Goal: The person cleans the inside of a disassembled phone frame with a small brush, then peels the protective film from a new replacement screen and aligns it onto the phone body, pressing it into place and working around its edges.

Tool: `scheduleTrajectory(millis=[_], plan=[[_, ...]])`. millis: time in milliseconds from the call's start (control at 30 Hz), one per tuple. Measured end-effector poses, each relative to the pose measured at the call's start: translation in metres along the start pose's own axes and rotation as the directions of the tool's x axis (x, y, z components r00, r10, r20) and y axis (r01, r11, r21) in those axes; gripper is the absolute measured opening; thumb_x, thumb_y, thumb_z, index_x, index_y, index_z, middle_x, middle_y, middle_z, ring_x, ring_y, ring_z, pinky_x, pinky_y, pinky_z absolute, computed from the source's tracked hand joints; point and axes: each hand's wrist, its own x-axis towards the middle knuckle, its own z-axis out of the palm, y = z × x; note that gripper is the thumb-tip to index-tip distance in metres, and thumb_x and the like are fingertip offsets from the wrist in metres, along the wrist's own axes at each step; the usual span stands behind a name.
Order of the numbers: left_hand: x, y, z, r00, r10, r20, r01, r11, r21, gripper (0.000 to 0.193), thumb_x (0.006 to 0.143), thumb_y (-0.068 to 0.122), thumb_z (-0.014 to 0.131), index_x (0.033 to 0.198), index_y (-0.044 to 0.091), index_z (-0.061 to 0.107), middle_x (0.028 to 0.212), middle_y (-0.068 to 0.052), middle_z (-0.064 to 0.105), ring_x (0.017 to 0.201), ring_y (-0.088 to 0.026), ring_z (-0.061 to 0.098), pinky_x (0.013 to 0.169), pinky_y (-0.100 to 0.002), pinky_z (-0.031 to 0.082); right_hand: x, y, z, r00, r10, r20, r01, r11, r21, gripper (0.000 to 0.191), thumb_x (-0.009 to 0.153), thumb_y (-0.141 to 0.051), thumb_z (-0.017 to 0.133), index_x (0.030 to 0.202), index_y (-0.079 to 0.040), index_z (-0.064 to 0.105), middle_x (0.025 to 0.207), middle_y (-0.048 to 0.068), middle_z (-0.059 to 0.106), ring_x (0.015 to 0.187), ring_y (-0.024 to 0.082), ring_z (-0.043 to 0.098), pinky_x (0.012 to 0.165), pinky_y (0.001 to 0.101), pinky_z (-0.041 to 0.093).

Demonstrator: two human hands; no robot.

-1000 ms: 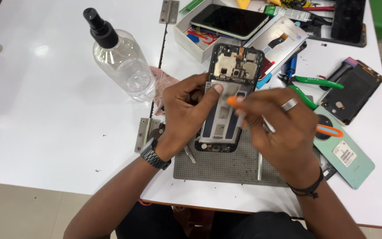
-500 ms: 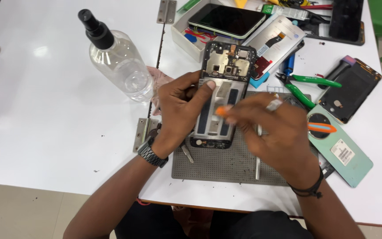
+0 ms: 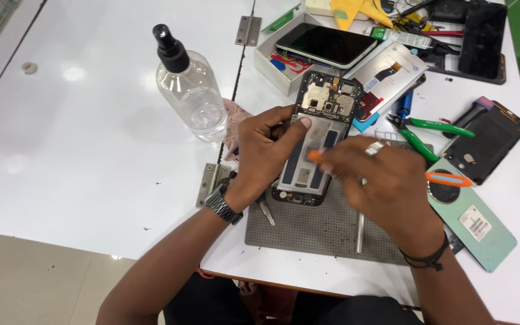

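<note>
Lying open-backed on a grey perforated mat [image 3: 332,232] near the tabletop's [image 3: 79,150] front edge, the black phone frame [image 3: 317,138] shows bare circuitry. The left hand [image 3: 266,150] grips its left side, thumb flat on top. The right hand [image 3: 386,180] pinches an orange plastic pry tool [image 3: 315,156] against it.

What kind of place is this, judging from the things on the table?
Probably a phone repair bench. The left hand steadies an opened black phone frame on a grey perforated work mat, while the right hand holds a thin orange tool. Green-handled pliers and loose phone parts lie nearby.
</note>
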Motion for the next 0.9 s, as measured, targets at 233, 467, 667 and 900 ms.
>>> scheduleTrajectory(millis=[233,467,667,900], plan=[[-0.004,-0.002,0.003,0.998,0.043,0.045,-0.044,0.999,0.019,0.021,0.097,0.013,0.074,0.112,-0.002,0.077,0.068,0.006,0.057,0.056,0.002,0.038,0.049,-0.019,0.027,-0.002,0.003,0.006,0.985,0.096,-0.146,-0.093,0.995,0.03,0.021,0.096,0.006,0.073,0.109,-0.011,0.073,0.102,0.001,0.074,0.086,0.014,0.075,0.067,0.0262,0.057],[-0.001,-0.003,0.0,0.998,0.061,0.002,-0.061,0.998,0.021,0.023,0.097,0.012,0.072,0.116,-0.001,0.076,0.077,0.005,0.065,0.061,0.002,0.043,0.052,-0.019,0.034,-0.004,-0.008,0.011,0.973,-0.052,0.225,0.056,0.998,-0.01,0.023,0.07,-0.001,0.079,0.087,-0.016,0.078,0.08,0.0,0.072,0.065,0.02,0.069,0.052,0.0336,0.051],[-0.001,-0.002,0.002,0.999,0.047,0.027,-0.048,0.998,0.027,0.023,0.095,0.012,0.073,0.115,-0.001,0.076,0.076,0.005,0.064,0.059,0.001,0.042,0.051,-0.02,0.032,-0.004,-0.001,-0.002,0.994,0.079,-0.068,-0.079,0.997,0.008,0.02,0.085,-0.003,0.08,0.102,-0.012,0.076,0.093,0.002,0.074,0.069,0.016,0.068,0.057,0.0291,0.052],[-0.005,-0.004,0.003,0.999,0.019,0.045,-0.017,0.998,-0.058,0.022,0.096,0.012,0.071,0.112,-0.003,0.075,0.077,0.006,0.066,0.06,0.002,0.046,0.052,-0.02,0.035,-0.006,-0.004,0.009,0.995,0.098,-0.037,-0.1,0.993,-0.055,0.024,0.083,0.0,0.079,0.104,-0.013,0.077,0.093,0.003,0.075,0.067,0.016,0.068,0.057,0.0298,0.051]])
